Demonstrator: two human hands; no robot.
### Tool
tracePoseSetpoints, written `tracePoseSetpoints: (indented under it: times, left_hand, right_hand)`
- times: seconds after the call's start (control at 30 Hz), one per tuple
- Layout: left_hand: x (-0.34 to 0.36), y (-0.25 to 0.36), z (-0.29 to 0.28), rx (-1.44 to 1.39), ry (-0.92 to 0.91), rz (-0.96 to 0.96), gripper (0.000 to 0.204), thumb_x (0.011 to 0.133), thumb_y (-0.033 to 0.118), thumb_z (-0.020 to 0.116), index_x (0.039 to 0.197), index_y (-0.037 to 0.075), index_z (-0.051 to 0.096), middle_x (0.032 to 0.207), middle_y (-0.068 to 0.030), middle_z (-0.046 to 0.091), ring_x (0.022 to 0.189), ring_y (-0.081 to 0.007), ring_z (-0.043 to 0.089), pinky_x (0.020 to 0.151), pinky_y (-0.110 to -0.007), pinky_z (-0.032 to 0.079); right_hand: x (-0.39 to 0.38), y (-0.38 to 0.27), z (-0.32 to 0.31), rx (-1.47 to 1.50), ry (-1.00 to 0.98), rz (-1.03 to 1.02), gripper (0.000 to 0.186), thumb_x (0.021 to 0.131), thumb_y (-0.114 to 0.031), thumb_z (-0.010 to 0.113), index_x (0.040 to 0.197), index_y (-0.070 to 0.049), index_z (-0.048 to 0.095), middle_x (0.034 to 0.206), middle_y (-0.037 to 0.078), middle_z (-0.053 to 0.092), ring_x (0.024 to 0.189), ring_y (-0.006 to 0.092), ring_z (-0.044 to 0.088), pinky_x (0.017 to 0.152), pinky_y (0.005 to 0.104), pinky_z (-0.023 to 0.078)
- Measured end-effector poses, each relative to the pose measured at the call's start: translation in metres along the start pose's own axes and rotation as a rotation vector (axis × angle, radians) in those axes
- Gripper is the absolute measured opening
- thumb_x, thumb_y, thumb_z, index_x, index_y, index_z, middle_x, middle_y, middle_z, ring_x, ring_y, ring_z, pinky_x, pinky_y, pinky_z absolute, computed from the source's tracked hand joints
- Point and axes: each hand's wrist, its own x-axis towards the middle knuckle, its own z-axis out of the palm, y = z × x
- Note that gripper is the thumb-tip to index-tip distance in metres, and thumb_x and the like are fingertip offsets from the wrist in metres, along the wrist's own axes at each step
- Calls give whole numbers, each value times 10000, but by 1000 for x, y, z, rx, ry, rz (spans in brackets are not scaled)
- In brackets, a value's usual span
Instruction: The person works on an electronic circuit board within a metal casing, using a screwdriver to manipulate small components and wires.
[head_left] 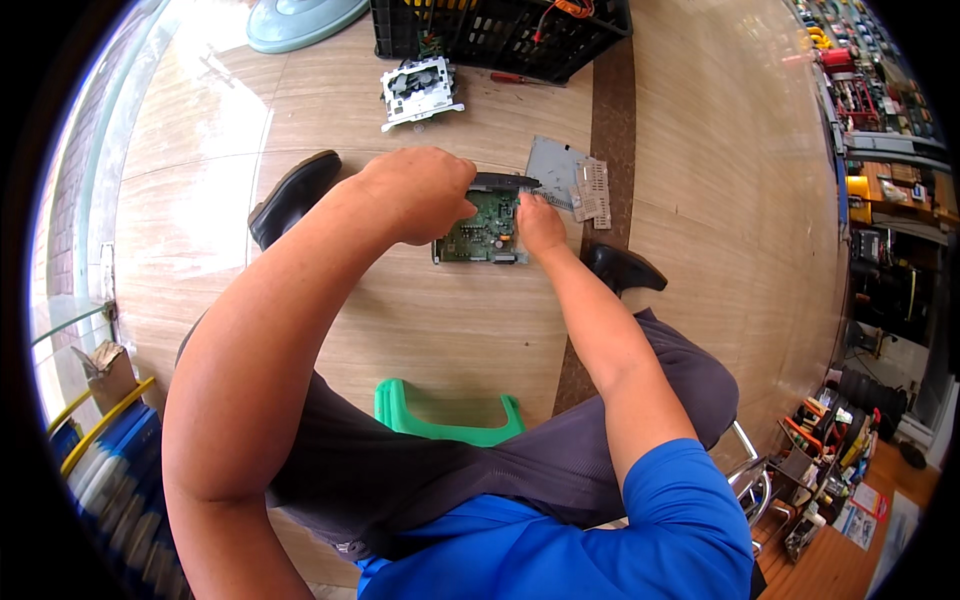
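A green circuit board (485, 232) with a long black front strip (506, 181) along its far edge is between my two hands, above the tiled floor. My left hand (415, 192) is closed at the far left corner, by the end of the strip; some of its fingers are hidden behind the hand. At the right edge of the board, my right hand (541, 226) has its fingers closed on it. Just beyond the right hand lie a flat grey metal plate (552, 163) and a perforated metal piece (593, 192) partly over it.
A white-framed mechanism (420, 98) lies farther off, near a red-handled screwdriver (515, 79) and a black plastic crate (500, 45). Upper left is a pale blue round lid (300, 22). A green stool (450, 432) shows beneath me. Tools crowd a wooden surface (840, 550) at right.
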Motion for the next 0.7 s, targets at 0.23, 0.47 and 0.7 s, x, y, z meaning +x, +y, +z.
tracePoseSetpoints:
  times: [0.23,0.47,0.7]
  left_hand:
    - [-2,1,-1,-10,6,-2,347,933,268,628,1189,33,624,1073,-194,683,1071,-369,624,916,-453,500]
    - [0,0,0,-7,7,4,354,930,263,629,1197,31,620,1091,-191,680,1080,-363,622,924,-446,498]
    - [0,-2,2,10,31,18,304,942,296,619,1081,27,646,1069,-174,691,1053,-342,646,894,-449,516]
  right_hand:
    - [0,-5,-3,-10,-18,8,183,912,-143,559,1054,-30,586,977,194,645,932,386,632,800,480,527]
    - [0,-2,-1,-11,-11,17,189,915,-146,559,1066,-35,582,988,192,644,942,385,632,807,479,528]
    - [0,-5,-4,-8,-10,16,186,911,-146,578,1057,-30,587,984,188,646,944,378,635,813,468,530]
